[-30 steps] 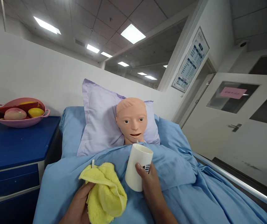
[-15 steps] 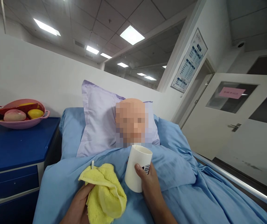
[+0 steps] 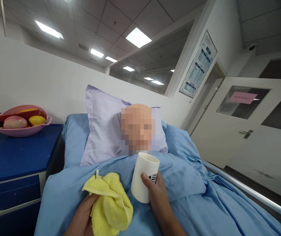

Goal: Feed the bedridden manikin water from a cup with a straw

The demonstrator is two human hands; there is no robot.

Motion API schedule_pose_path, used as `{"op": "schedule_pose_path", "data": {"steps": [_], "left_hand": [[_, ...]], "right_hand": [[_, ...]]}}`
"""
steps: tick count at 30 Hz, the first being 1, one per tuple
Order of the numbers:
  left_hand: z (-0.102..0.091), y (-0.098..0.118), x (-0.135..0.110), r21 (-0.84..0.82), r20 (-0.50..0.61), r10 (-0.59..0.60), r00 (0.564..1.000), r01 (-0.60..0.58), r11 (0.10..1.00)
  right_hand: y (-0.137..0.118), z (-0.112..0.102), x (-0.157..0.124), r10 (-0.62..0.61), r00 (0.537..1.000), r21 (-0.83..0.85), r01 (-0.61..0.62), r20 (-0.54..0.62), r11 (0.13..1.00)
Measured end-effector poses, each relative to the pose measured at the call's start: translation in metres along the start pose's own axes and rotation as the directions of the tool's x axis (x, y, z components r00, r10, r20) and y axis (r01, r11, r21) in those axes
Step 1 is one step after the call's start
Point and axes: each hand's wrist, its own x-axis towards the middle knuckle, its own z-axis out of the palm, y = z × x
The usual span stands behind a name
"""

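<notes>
My right hand (image 3: pixel 158 193) is wrapped round a white cup (image 3: pixel 141 182) with dark printed stripes, thumb across its front. The cup is tilted, its rim just below the chin of a bald head (image 3: pixel 138 127), which looks like a manikin's and has a blurred face. What is inside the cup is hidden. In my left hand (image 3: pixel 83 213) is a crumpled yellow towel (image 3: pixel 112 203) with a small white tag; most of the fingers are behind the cloth. Beneath both hands spreads a blue quilt (image 3: pixel 184 183), drawn up to the head, which rests on a lilac pillow (image 3: pixel 103 131).
At the left, a pink basket (image 3: pixel 20 131) of fruit stands on a blue bedside cabinet (image 3: pixel 20 157). A metal bed rail (image 3: pixel 251 191) runs along the right side. Beyond it is a white door (image 3: pixel 231 131), and a framed notice (image 3: pixel 199 67) hangs on the wall.
</notes>
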Motion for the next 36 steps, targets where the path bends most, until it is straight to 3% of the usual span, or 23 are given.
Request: {"op": "schedule_pose_path", "data": {"steps": [19,36], "left_hand": [[0.001,0.001,-0.003,0.008,0.022,-0.013,1.000,0.013,1.000],[-0.015,-0.003,0.015,-0.084,0.096,-0.072,0.993,0.080,0.993]], "right_hand": [[-0.001,0.000,0.001,-0.028,1.000,-0.021,0.028,0.014,0.999],[0.000,0.000,0.001,-0.042,0.999,-0.051,0.042,0.000,0.998]]}}
